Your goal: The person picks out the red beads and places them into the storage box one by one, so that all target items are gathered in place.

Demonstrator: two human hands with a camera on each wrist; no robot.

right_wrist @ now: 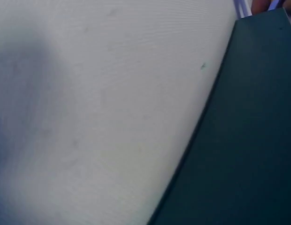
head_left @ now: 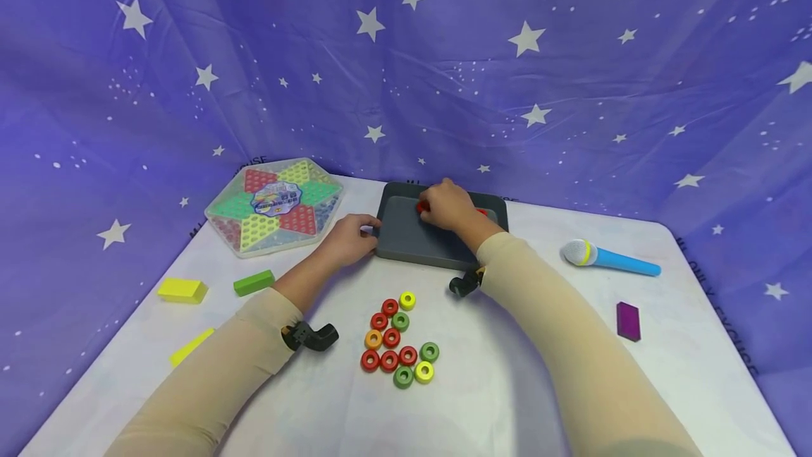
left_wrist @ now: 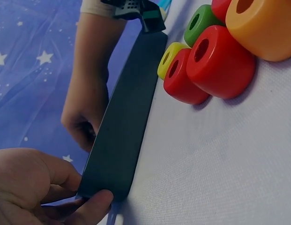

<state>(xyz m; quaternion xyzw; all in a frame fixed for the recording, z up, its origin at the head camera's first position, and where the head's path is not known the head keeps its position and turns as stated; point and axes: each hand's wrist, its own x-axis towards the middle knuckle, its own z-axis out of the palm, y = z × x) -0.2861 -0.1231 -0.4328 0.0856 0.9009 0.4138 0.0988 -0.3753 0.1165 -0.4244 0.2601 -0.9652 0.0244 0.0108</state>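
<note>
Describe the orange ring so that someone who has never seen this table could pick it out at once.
Start at the dark grey tray near the back of the white table; both hands are at it. In front of it lies a cluster of small rings. The orange ring sits on the cluster's left side, the only orange one among red, green and yellow rings.

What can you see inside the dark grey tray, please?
In the dark grey tray, the right hand pinches a red ring, with another bit of red showing beside the wrist. The near floor is bare; the hand covers whatever lies under it.
</note>
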